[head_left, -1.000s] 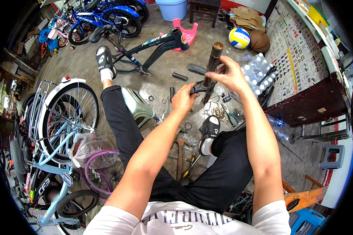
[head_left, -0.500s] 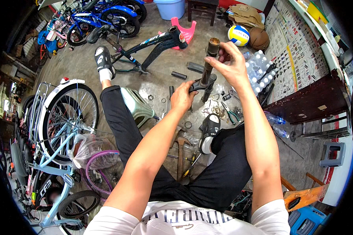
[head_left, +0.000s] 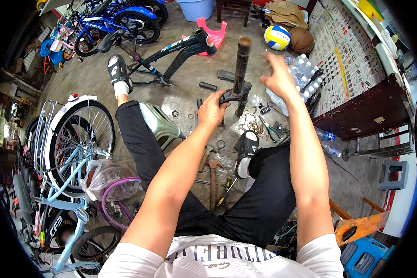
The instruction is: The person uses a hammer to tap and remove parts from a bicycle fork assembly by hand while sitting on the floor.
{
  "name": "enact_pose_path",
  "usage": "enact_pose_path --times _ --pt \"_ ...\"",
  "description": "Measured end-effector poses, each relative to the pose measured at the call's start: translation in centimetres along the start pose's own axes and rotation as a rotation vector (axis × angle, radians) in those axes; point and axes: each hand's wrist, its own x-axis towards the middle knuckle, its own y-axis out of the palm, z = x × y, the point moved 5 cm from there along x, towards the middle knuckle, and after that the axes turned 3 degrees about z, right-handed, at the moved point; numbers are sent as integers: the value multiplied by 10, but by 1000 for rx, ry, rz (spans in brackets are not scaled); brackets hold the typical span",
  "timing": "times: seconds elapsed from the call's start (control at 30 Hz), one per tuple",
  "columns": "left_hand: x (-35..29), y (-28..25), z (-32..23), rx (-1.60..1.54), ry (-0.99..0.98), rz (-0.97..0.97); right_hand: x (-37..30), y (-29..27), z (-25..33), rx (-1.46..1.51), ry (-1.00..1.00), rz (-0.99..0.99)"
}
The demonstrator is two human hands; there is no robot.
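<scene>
Currently a bicycle fork (head_left: 238,78) is held upright over the floor (head_left: 180,78), crown clamped by the left hand (head_left: 211,109); right hand (head_left: 278,76) open, fingers spread, apparently about to regrip the tube top.

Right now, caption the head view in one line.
Left hand grips a bicycle fork upright; right hand open beside it.

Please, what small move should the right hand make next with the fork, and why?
Probably bring the right hand back onto the top of the steerer tube. That hand is open in the air beside the tube, touching nothing, while only the left hand grips the fork crown, holding the fork upright.
</scene>
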Motion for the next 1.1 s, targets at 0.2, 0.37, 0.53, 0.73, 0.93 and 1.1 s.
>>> enact_pose_path --times 0.2,0.37,0.53,0.73,0.93,1.1 --pt "3 -3 -7 -5 -23 26 -20 70 5 26 -17 506" --pt "1 -4 -3 21 5 -4 -20 77 30 -83 75 421" --pt "5 -4 -3 -15 -45 24 -11 61 30 169 70 274" --pt "5 -4 -4 -21 -46 40 2 0 57 692 -110 -126" --pt "-2 -3 -1 -5 -11 37 6 -36 88 1061 -248 -203" --pt "-1 -2 -4 -30 9 27 -28 -102 79 1164 -365 -513"
